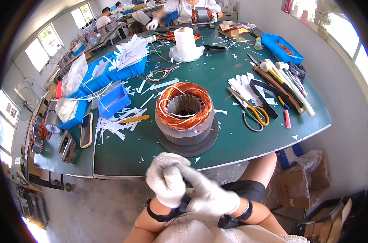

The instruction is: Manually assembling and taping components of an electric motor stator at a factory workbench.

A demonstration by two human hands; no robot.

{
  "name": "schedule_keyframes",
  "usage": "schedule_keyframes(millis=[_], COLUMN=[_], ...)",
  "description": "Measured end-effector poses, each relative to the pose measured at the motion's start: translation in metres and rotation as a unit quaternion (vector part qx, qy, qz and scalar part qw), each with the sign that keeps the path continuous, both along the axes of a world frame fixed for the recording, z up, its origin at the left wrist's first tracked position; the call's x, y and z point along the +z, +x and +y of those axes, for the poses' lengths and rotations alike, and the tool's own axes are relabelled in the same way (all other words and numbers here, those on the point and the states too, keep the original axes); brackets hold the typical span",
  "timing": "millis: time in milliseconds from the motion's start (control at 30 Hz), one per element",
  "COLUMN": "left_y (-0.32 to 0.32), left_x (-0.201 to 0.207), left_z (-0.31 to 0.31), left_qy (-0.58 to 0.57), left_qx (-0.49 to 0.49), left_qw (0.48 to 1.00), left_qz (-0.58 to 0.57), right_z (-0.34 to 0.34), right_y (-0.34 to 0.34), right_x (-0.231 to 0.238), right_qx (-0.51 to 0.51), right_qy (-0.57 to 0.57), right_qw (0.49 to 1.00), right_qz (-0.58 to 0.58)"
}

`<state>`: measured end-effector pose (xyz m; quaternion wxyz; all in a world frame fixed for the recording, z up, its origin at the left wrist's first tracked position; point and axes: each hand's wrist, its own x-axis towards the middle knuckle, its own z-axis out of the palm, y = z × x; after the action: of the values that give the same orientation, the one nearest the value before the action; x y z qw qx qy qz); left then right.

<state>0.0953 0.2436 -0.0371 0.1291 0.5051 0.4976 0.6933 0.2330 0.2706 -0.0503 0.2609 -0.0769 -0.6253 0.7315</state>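
Both my hands wear white work gloves with greyish, worn fingertips, and they meet in front of the table's near edge. My left hand (166, 181) is curled closed. My right hand (212, 197) reaches across, its fingers pressed against the left hand's fingers. Whether something small is between them is hidden. Just beyond them stands a grey motor stator (185, 133) on a round dark base (167, 149). A thick ring of copper windings (204, 95) crowns it, with white sleeving looped over the coils. Neither hand touches the stator.
Yellow-handled scissors (255, 111), a black strip (265, 99) and mallets (281, 81) lie right. Paper slips (115, 125), blue bins (113, 99) and a phone (86, 129) are left. Behind stands a white thread cone (185, 44). Across the table, a gloved person handles another stator (201, 15).
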Motion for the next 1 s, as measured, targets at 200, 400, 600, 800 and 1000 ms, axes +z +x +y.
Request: schedule_keyframes(millis=[200, 400, 600, 800, 1000], left_y=[-0.044, -0.173, -0.213, -0.199, -0.177], left_x=[-0.018, 0.019, -0.079, -0.076, -0.073], left_z=[-0.02, 0.002, 0.045, 0.044, 0.059], left_qy=[0.007, -0.014, -0.308, -0.359, -0.342], left_qx=[0.205, 0.29, 0.317, 0.294, 0.298], left_qw=[0.956, 0.952, 0.861, 0.848, 0.843], left_qz=[0.21, -0.097, 0.252, 0.256, 0.29], right_z=[-0.007, 0.0, -0.016, -0.055, -0.069], right_y=[-0.001, 0.081, 0.062, 0.066, 0.07], right_x=[0.02, -0.009, 0.141, 0.214, 0.179], right_qx=[0.062, 0.054, -0.133, -0.426, -0.39], right_qy=[-0.102, 0.014, -0.013, -0.124, -0.096], right_qw=[0.993, 0.997, 0.887, 0.872, 0.852], right_qz=[-0.019, -0.044, 0.442, 0.205, 0.337])
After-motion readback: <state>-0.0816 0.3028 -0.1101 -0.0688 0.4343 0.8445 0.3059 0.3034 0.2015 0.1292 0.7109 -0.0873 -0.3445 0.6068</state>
